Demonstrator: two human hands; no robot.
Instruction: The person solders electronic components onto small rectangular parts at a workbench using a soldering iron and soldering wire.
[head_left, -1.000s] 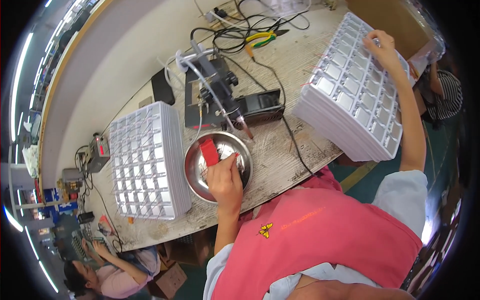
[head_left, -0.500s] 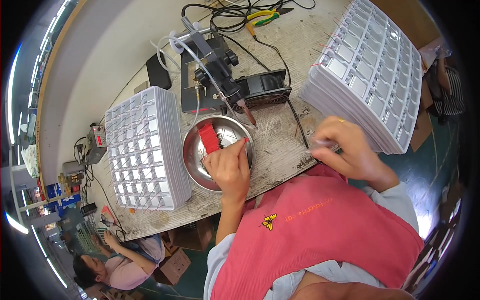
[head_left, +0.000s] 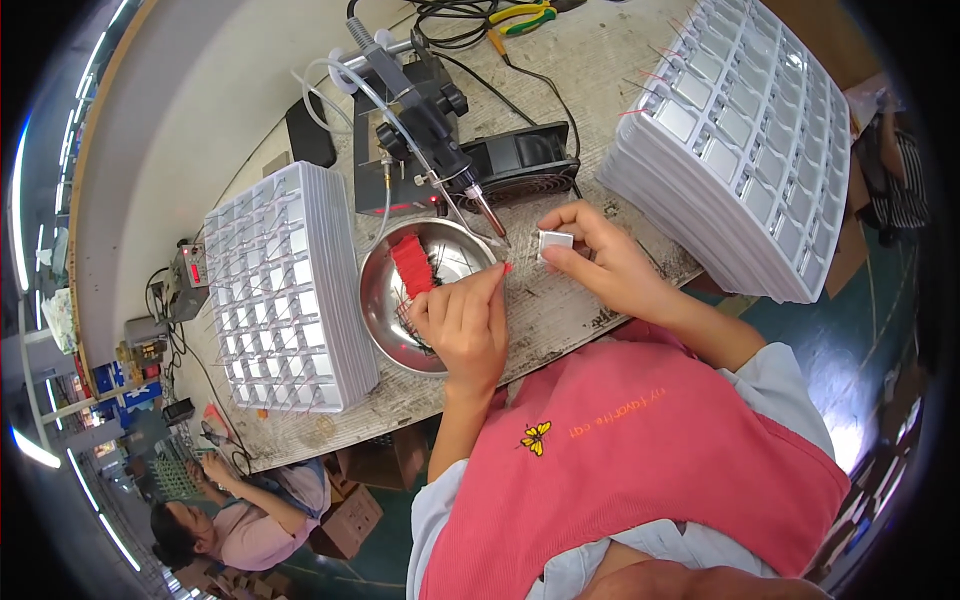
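My left hand (head_left: 463, 322) pinches a short red wire (head_left: 507, 268) between thumb and forefinger, above the right rim of a steel bowl (head_left: 375, 325). In the bowl lies a bundle of red wires (head_left: 411, 266) with dark ends, partly hidden by that hand. My right hand (head_left: 612, 268) grips a small flat silver battery cell (head_left: 556, 243) between thumb and fingers. Just left of the cell, a clamped soldering iron (head_left: 488, 212) points its copper-coloured tip downward. A thin feed tube (head_left: 452, 207) ends beside the tip. The wire and the cell are apart.
Stacked white trays of silver cells with wires (head_left: 350, 300) stand at left; another stack (head_left: 690, 190) stands at right. Behind the iron are a black fan (head_left: 520, 165), cables and green-yellow pliers (head_left: 525, 18). A co-worker (head_left: 265, 525) sits at lower left.
My right hand has moved left from near the right tray stack toward the iron tip, the silver cell now plain in it. My left hand has shifted slightly right with the red wire.
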